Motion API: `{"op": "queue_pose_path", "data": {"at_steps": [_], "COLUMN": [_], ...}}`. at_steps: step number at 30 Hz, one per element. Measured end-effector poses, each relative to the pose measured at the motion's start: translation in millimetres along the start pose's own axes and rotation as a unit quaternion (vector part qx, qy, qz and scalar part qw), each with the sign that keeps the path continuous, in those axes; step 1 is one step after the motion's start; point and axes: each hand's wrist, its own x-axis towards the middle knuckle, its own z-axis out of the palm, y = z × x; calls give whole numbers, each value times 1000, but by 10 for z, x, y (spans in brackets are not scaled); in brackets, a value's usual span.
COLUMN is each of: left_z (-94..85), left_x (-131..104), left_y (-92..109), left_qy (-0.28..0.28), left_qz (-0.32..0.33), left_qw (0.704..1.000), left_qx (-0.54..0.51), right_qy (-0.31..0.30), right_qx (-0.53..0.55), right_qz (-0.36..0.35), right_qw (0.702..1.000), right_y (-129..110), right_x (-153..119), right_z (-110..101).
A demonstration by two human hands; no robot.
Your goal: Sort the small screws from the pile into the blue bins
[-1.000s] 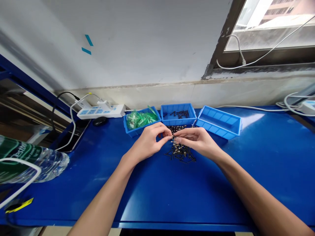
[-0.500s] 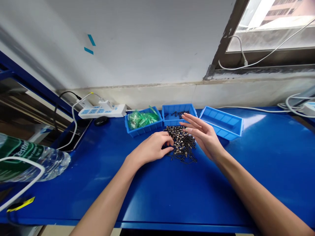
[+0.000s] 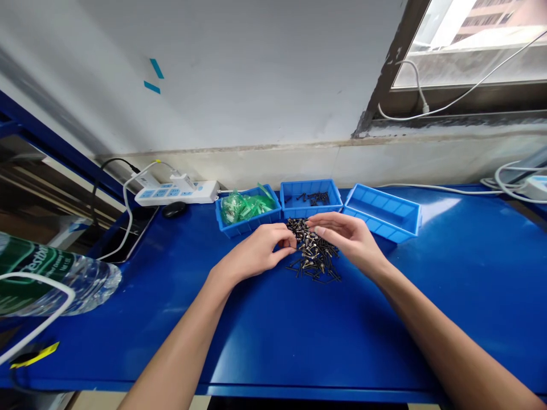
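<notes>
A loose pile of dark and silvery screws (image 3: 318, 259) lies on the blue tabletop between my hands. At the pile's left edge, my left hand (image 3: 267, 247) is closed in a pinch, thumb against the fingers; whatever may be between the fingertips is too small to make out. My right hand (image 3: 346, 233) hovers over the upper right part of the pile, fingers stretched and thumb apart, with nothing visible in it. Directly behind the pile stands a blue bin (image 3: 311, 211) holding some black screws (image 3: 318, 198).
A left bin (image 3: 252, 226) contains green plastic bags (image 3: 245, 206); the right bin (image 3: 380, 226) shows a bare floor. Along the wall are a power strip (image 3: 205, 192) and a black mouse (image 3: 174, 209). A large water bottle (image 3: 64, 279) lies at the left.
My right hand has come down from near the middle bin to the pile, its fingers drawing closer together. My left hand has shifted slightly left, its fingertips closing into a pinch.
</notes>
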Motion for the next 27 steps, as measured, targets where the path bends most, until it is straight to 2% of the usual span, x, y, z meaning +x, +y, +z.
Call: {"op": "queue_pose_path", "data": {"at_steps": [4,6,11,14,17,20,23,27], "left_z": [-64,-74,-69,-73,-72,-50,-27,-22], "left_x": [-7,-6,-9,-27,-49,-56,-49,-37], "left_y": [33,48,82,86,57,8,-28,-54], "left_qy": [66,84,84,47,-44,-101,-110,-81], "left_qz": [-8,-7,-15,-30,-33,-34,-30,-22], "left_qw": [998,996,996,998,998,994,993,996], "left_qx": [-17,-25,-36,-42,-35,-36,-40,-17], "right_qy": [-48,-64,-74,-29,48,73,63,54], "right_qx": [-70,-51,16,19,64,99,98,89], "right_qz": [-3,19,75,62,34,30,35,34], "right_qw": [996,996,994,997,996,992,993,994], "right_y": [-11,-21,-34,-22,0,19,27,18], "right_x": [-34,-44,-17,6,16,13,3,2], "right_z": [53,64,45,35,30,19,4,-6]}}
